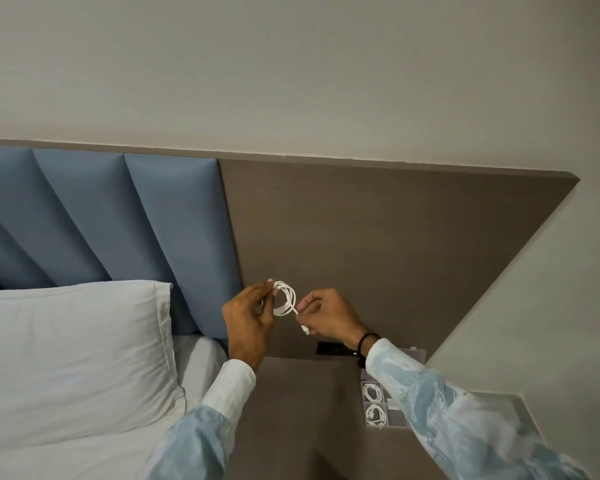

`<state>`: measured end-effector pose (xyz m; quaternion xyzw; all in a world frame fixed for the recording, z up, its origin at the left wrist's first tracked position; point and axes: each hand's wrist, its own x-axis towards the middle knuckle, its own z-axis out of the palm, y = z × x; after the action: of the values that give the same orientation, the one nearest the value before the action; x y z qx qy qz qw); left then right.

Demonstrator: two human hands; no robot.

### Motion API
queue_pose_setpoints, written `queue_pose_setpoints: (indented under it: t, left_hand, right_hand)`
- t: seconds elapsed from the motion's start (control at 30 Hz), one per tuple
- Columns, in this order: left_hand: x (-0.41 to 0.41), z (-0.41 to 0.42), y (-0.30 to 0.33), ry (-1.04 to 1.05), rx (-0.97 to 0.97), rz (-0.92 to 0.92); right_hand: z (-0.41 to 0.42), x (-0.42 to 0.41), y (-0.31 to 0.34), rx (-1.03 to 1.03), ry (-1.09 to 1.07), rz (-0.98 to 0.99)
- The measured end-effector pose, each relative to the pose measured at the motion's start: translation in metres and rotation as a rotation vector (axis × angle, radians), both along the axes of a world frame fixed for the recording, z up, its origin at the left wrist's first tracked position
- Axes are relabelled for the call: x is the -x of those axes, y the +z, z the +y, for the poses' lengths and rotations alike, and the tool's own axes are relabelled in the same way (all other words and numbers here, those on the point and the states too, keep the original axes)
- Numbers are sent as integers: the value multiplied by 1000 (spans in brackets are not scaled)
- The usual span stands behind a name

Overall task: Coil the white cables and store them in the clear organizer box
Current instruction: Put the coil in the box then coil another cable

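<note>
A white cable (pixel 284 298) is wound into a small round coil, held up in front of the brown headboard panel. My left hand (pixel 248 320) pinches the coil at its left side. My right hand (pixel 326 317) grips the cable's loose end, whose white plug (pixel 305 330) hangs just below the fingers. The clear organizer box (pixel 365 405) sits on the nightstand under my right forearm, which hides much of it. Two coiled white cables (pixel 374 403) lie in separate compartments of the box.
A brown nightstand top (pixel 291 410) lies below my hands. A black object (pixel 333 348) rests at its back edge. A white pillow (pixel 73 358) and bed sheet are at the left, blue padded headboard panels (pixel 118 209) behind. A grey wall (pixel 534 323) rises at right.
</note>
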<state>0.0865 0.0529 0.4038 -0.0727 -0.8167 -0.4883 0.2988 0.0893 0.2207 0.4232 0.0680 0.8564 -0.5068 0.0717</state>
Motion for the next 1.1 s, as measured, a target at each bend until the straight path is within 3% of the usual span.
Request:
queue_pose_setpoints:
  t: [0.1,0.17,0.23,0.3,0.37,0.43,0.63,0.83,1.1]
  left_hand:
    - [8,-3,3,-19,-395,-279]
    - [9,1,5,-101,-741,-456]
    - [6,8,6,-212,-1024,-602]
    - [3,14,4,-266,-1139,-675]
    - [3,19,1,-240,-1144,-689]
    - [5,24,-1,-181,-1130,-673]
    - [8,37,-13,-90,-1092,-653]
    - [5,69,-31,-138,-991,-701]
    - [-7,146,-119,-187,-742,-994]
  right_hand:
    - [14,0,1,-504,179,348]
    - [21,4,-1,-573,154,503]
    - [17,4,-5,-324,-25,499]
    - [6,3,-5,196,-270,274]
    - [-4,1,-1,698,-384,-35]
    - [-4,-1,1,879,-388,-227]
    - [10,-8,0,846,-304,-331]
    - [26,-13,-26,552,-311,-130]
    - [128,-32,-111,394,-377,-395]
